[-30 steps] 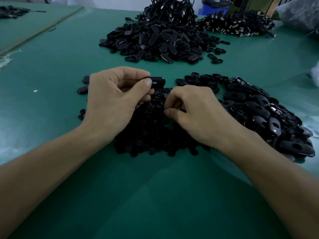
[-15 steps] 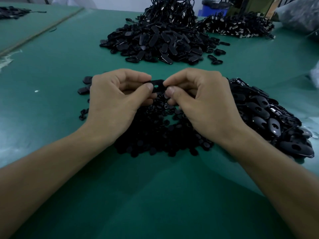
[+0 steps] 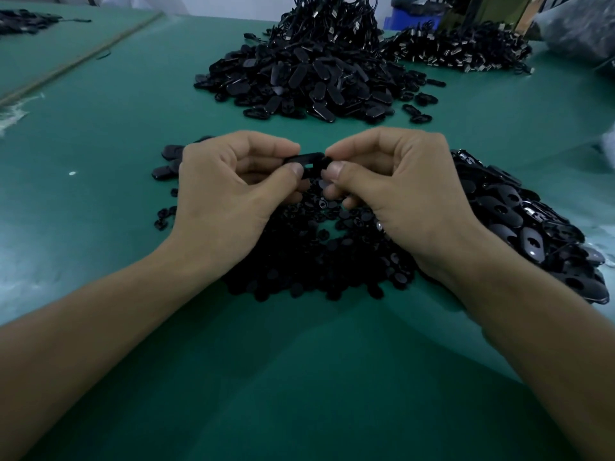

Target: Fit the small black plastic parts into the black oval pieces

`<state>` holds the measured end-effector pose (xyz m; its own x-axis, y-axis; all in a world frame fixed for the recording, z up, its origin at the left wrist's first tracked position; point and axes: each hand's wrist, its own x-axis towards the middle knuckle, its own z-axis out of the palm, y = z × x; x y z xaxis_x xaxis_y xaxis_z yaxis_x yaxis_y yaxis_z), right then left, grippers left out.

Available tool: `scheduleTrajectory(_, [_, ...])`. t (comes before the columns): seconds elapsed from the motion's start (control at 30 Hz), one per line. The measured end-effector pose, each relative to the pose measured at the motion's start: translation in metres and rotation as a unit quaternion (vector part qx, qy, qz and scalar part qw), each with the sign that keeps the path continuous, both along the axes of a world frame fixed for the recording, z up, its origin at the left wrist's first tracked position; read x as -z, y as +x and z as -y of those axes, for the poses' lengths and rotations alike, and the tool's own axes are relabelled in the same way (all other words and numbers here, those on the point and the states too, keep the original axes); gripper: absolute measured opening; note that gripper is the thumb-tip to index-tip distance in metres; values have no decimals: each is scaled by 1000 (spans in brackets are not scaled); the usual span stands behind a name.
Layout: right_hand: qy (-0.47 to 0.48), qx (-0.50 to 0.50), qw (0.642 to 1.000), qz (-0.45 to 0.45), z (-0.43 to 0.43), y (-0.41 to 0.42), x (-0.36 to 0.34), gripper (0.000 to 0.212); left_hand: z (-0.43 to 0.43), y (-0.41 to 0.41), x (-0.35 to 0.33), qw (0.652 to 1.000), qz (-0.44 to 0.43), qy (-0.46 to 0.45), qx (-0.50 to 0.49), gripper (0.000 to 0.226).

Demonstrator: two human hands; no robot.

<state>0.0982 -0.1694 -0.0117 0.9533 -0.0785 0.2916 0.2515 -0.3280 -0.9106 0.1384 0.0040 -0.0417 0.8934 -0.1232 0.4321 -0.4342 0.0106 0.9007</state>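
Observation:
A black oval piece (image 3: 307, 160) is held above the table between both hands. My left hand (image 3: 229, 197) pinches its left end between thumb and forefinger. My right hand (image 3: 396, 194) pinches its right end, thumb pressed at the front; whether a small part sits under that thumb is hidden. Below the hands lies a heap of small black plastic parts (image 3: 316, 261). A pile of black oval pieces (image 3: 532, 227) spreads to the right of my right wrist.
The green table (image 3: 299, 377) has a large mound of black oval pieces (image 3: 306, 81) at the back centre and a pile of black parts with metal bits (image 3: 466, 51) at back right. A few loose ovals (image 3: 166, 161) lie left of my left hand.
My right hand lifted from the heap of small parts and came up to the oval piece held by my left hand. Both hands now pinch it.

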Motion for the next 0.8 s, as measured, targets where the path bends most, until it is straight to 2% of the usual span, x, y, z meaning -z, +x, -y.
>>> scheduleTrajectory(0.3, [10, 4, 1000, -12, -1, 0, 1, 12, 0, -1, 1, 999, 48, 19, 0, 16])
scheduleTrajectory(0.53, [-89, 50, 994, 46, -4, -3, 2, 12, 0, -1, 1, 996, 72, 43, 17, 17])
scheduleTrajectory(0.8, [-126, 54, 989, 55, -8, -6, 0, 16, 0, -1, 1, 996, 76, 48, 27, 20])
